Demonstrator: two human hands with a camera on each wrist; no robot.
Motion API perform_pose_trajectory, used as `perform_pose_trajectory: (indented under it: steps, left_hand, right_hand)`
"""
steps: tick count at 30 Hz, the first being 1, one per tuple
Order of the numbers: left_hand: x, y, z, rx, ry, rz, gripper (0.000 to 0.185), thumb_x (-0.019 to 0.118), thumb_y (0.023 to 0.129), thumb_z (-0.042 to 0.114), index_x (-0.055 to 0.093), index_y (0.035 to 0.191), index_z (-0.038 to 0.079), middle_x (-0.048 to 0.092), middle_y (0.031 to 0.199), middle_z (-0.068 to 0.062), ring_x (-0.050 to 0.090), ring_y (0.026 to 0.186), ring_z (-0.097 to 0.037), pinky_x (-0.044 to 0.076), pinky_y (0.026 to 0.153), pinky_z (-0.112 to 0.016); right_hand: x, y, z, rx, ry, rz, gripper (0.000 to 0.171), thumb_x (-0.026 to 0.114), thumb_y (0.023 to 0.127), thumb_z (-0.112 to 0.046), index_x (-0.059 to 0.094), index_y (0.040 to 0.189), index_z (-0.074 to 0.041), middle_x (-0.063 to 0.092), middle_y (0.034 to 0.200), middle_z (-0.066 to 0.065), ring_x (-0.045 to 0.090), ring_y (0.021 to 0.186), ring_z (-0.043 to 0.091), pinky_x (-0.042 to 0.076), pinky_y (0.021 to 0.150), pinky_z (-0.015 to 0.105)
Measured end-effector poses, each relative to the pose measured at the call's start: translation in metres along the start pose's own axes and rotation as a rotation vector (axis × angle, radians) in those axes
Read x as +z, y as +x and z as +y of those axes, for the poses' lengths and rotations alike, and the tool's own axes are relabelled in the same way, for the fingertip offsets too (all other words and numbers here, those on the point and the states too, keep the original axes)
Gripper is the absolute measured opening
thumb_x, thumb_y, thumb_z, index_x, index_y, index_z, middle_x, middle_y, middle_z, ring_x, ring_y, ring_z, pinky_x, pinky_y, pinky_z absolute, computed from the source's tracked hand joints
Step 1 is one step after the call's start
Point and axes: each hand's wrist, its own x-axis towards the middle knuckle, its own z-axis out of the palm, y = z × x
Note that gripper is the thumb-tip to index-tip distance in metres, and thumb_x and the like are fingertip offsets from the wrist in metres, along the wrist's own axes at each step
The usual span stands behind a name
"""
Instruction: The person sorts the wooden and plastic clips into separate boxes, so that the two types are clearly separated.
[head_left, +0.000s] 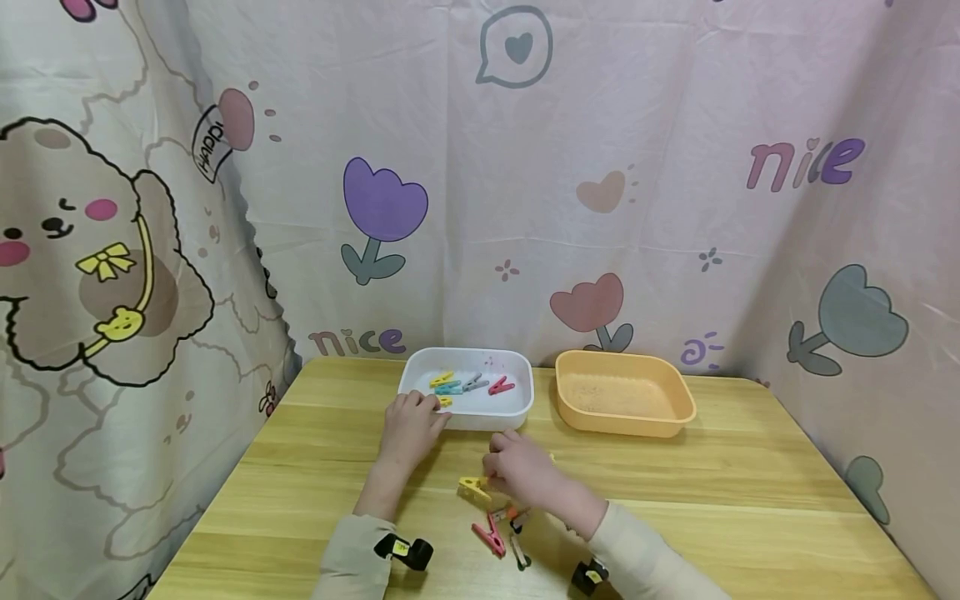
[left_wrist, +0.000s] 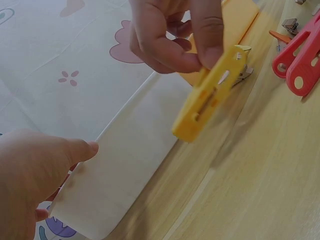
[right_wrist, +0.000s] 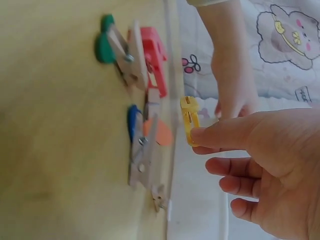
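Low in the frame, loose plastic clothes pegs [head_left: 497, 530] were scattered on the wooden table [head_left: 750, 500]. Just above, a yellow plastic peg [head_left: 475, 488] was pinched by the right hand [head_left: 521, 471]. Farther up, the white rectangular tray [head_left: 517, 408] was touched by the left hand [head_left: 408, 425], fingers relaxed. Sorting seemed underway; a lift into the tray was judged necessary.
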Motion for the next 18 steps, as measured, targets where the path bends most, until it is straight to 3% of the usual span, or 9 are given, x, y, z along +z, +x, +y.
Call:
perform_pose_trajectory:
  steps: [6,13,18]
  left_hand:
    - [0.0,0.0,0.0,-0.009,-0.01,-0.009,0.025,0.072,0.086,0.036,0.067,0.092,0.012,0.062,0.093,-0.008,0.054,0.09,-0.028,0.047,0.086,-0.048]
    - [-0.001,0.0,0.0,-0.018,-0.007,-0.02,0.025,0.071,0.087,0.037,0.068,0.094,0.013,0.062,0.094,-0.008,0.054,0.091,-0.028,0.047,0.088,-0.048]
    - [0.0,-0.001,0.0,-0.018,-0.009,-0.019,0.026,0.071,0.088,0.037,0.068,0.094,0.013,0.063,0.094,-0.008,0.055,0.092,-0.028,0.047,0.088,-0.048]
  right_hand:
    - [-0.005,0.001,0.011,-0.011,0.002,0.067,0.013,0.079,0.078,-0.021,0.066,0.076,-0.018,0.055,0.084,-0.004,0.047,0.08,0.012,0.038,0.068,0.024]
    - [-0.015,0.004,0.021,0.012,-0.028,0.088,0.016,0.079,0.08,-0.025,0.065,0.075,-0.018,0.056,0.084,-0.003,0.046,0.076,0.013,0.03,0.061,0.021]
    - [-0.023,0.008,0.028,0.02,-0.064,0.126,0.014,0.08,0.079,-0.024,0.067,0.077,-0.019,0.058,0.083,-0.002,0.049,0.076,0.014,0.037,0.062,0.024]
